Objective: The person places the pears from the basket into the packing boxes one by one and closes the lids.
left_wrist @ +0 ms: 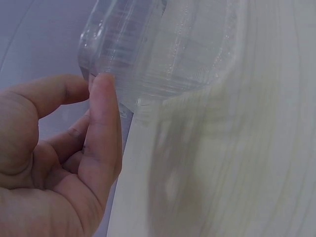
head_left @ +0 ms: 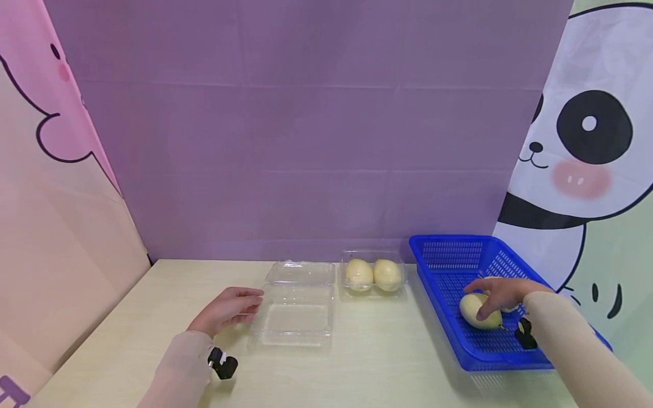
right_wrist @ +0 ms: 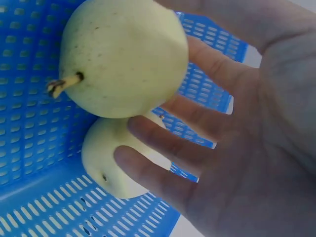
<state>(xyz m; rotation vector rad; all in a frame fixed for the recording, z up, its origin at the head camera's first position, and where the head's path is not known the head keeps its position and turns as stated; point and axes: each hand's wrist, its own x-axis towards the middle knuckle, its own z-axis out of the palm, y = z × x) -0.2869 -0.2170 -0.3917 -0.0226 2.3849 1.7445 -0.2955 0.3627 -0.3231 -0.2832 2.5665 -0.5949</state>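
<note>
Under the right hand (head_left: 502, 293), inside the basket (head_left: 495, 358), a pear (right_wrist: 123, 59) is held, with the thumb laid along its near side and the fingers reached past its far side; how firmly it is gripped, and whether it is raised off the basket's floor, cannot be told. Its long axis is slanted, the stem (right_wrist: 65, 85) being aimed to the right and back toward the person, below the wrist, and the rounded end away to the left of the thumb. Just beside it, partly covered by the fingers, a second pear (right_wrist: 101, 148) is seen. Beyond the basket's left wall, well to the left of the right hand, two pears (head_left: 359, 275) are set side by side in a closed box (head_left: 372, 255). Farther left on the table (head_left: 377, 351), an open box (head_left: 298, 317) is placed just right of the left hand (head_left: 232, 309), by whose bent fingertips its edge appears to be pinched. The work may be judged about half done: two pears are boxed, while two are seen unboxed, no pear is seen in the open box, and its lid is folded back on the side away from the person.
</note>
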